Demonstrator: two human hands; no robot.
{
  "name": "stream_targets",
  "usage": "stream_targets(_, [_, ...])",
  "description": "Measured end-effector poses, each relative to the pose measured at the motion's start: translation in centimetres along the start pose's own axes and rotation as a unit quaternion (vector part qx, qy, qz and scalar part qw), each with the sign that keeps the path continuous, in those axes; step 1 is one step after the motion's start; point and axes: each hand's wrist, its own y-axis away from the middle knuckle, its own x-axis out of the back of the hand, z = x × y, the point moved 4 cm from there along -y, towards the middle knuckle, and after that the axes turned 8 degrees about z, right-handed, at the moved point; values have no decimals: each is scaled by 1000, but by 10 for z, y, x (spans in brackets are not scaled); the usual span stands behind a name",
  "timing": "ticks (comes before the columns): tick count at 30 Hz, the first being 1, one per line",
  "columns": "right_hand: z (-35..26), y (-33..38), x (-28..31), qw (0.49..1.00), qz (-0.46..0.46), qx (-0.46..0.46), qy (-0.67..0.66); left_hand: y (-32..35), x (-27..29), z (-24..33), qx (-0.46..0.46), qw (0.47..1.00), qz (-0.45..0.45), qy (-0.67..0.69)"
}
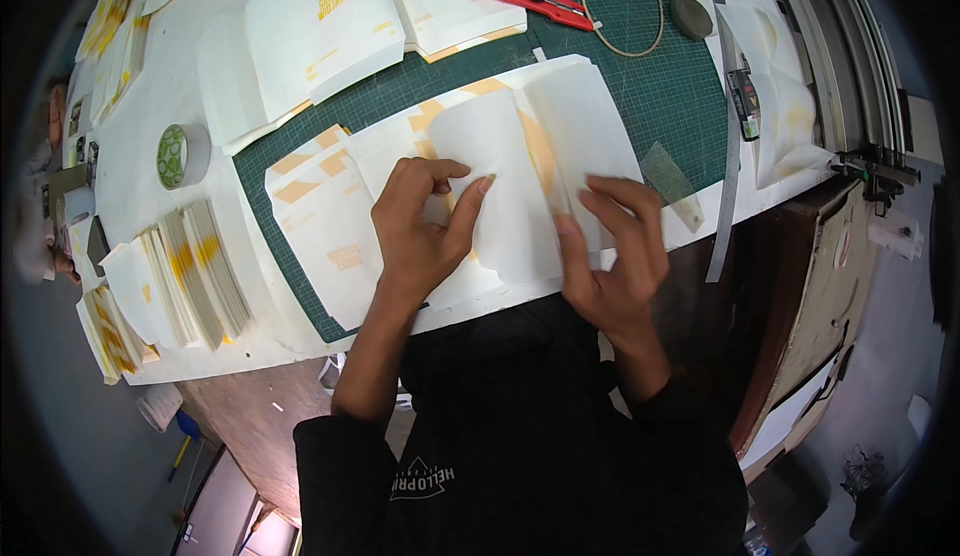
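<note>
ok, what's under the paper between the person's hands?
Green cutting mat shows past the left, top and right edges of the paper, with white table beyond it. Anything directly beneath the paper is covered, so can't tell.

Single head-worn fisheye view, from above left hand [425,224] and right hand [617,256], facing steeply down, near range, both near mid-frame, wearer's black shirt [560,436] below them, green gridded cutting mat [655,86] beyond.

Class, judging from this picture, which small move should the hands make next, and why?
Perhaps the right hand should smooth the white sheet flat, because the paper looks curved between that hand and the left hand.
</note>
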Motion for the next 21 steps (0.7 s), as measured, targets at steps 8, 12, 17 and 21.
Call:
stream_targets(8, [-13, 13, -21, 986, -165, -2, 23, 7, 7, -14, 123, 947, 45, 292])
stream_targets(12, [16, 33, -7, 975, 55, -200, -83, 7, 3, -14, 114, 952, -20, 283])
stream_targets(17, [56, 50, 17, 893, 91, -423, -120, -5, 5, 6, 25, 991, -78, 105])
stream_targets(21, [60, 51, 16, 882, 111, -433, -146, -7, -1, 8, -27, 995, -51, 82])
